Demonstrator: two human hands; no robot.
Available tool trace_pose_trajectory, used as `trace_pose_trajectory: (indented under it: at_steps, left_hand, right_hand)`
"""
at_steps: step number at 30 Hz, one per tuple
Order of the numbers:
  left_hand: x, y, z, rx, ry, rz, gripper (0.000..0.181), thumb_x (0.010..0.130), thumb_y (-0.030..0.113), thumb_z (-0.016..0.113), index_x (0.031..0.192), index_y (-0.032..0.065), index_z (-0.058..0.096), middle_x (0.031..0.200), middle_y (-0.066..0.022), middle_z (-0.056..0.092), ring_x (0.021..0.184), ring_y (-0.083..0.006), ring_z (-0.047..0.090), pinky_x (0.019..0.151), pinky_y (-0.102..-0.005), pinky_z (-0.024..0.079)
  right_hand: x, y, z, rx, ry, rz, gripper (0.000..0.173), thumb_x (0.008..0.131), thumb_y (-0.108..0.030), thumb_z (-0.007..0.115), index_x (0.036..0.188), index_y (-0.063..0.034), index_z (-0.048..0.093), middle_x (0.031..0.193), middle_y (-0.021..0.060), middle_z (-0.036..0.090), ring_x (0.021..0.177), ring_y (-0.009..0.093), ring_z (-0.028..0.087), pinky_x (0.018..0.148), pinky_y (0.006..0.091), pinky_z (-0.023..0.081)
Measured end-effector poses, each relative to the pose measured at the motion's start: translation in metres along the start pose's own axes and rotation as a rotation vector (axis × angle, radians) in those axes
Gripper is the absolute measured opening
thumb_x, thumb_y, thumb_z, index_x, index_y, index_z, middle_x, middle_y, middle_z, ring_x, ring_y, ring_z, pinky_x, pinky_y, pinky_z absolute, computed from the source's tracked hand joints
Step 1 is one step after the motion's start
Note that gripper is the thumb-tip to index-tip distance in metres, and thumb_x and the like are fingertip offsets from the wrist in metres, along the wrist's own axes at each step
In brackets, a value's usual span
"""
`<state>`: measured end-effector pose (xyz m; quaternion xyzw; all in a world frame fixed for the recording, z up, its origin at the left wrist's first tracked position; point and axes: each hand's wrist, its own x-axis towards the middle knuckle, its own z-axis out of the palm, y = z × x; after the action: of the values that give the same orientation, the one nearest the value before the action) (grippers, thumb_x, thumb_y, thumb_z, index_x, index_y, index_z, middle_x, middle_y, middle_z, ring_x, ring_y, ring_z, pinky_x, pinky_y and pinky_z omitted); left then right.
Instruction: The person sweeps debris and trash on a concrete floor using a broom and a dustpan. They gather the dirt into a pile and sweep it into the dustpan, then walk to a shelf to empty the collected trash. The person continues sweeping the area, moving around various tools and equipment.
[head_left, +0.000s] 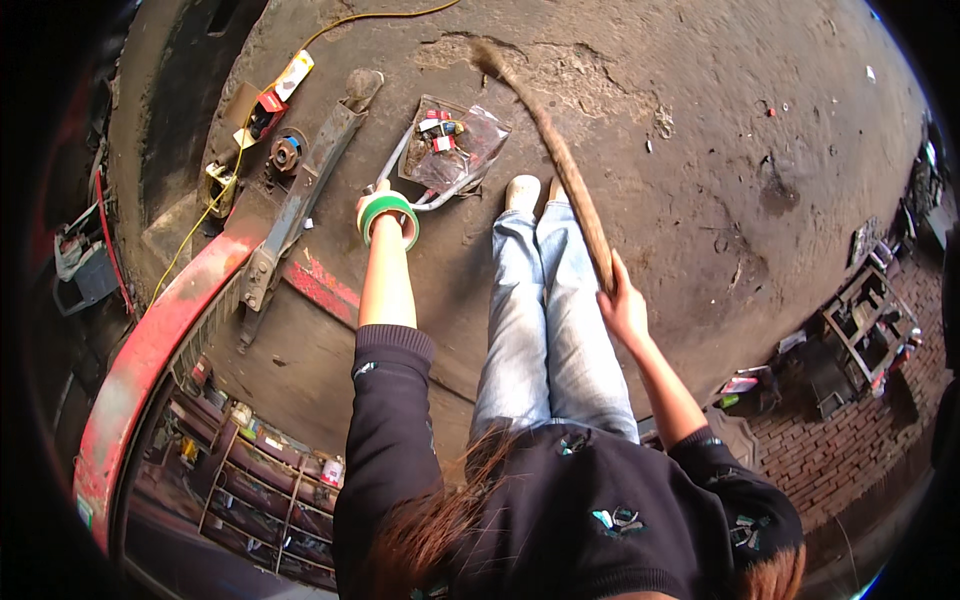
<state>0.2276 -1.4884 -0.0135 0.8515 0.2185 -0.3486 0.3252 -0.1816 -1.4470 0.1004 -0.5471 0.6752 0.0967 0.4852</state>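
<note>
My left hand (381, 189), partly hidden behind rings at the wrist, grips the tubular metal handle (448, 199) of a dustpan. A green ring (386, 202) and a pale one, like tape rolls, sit around that wrist. The metal dustpan (409, 150) holds clear crumpled plastic (480, 135) and several small red-and-white boxes (443, 142). In my right hand (626, 306) is the near end of a long, slightly bent wooden stick (564, 161). Its far end (487, 56) is blurred, low over the floor beyond my feet; I cannot tell whether it bears bristles.
A steel lifting arm (304, 195) and a curved red metal beam (176, 300) lie to the left. A yellow cable (196, 229) runs past cardboard boxes (262, 112). Broken concrete (592, 82) lies ahead. At right stands a cluttered metal frame (870, 322) by brick paving (814, 457).
</note>
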Motion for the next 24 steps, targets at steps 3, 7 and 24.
trace_pose_trajectory:
  at_steps: [3,7,24]
  left_hand:
    - [-0.006,0.006,0.011,-0.041,-0.033,0.008,0.029,0.079,0.029,0.068,0.090,0.0068,0.054,0.076,-0.0074,0.058,0.061,-0.0180,0.055,0.046,-0.0343,0.043]
    - [-0.002,0.000,0.024,-0.016,-0.113,0.003,0.023,0.083,0.026,0.065,0.090,0.0085,0.050,0.076,-0.0078,0.055,0.061,-0.0193,0.054,0.051,-0.0333,0.045]
    - [0.026,-0.013,0.009,-0.023,-0.226,-0.082,0.026,0.082,0.034,0.063,0.091,0.0106,0.054,0.074,-0.0084,0.054,0.063,-0.0207,0.053,0.052,-0.0377,0.044]
  right_hand:
    - [0.067,0.005,0.014,-0.052,0.110,0.011,0.076,0.075,-0.016,0.059,0.142,-0.0140,0.023,0.087,0.0247,0.063,0.077,0.040,0.062,0.070,0.0467,0.051]
    - [0.100,-0.011,0.034,-0.260,0.023,0.169,0.067,0.078,-0.013,0.051,0.140,-0.0140,0.026,0.089,0.0239,0.063,0.080,0.040,0.062,0.070,0.0477,0.049]
    - [-0.038,-0.001,0.027,0.510,-0.074,0.259,0.066,0.076,-0.017,0.062,0.136,-0.0177,0.034,0.081,0.0186,0.062,0.066,0.029,0.062,0.063,0.0390,0.051]
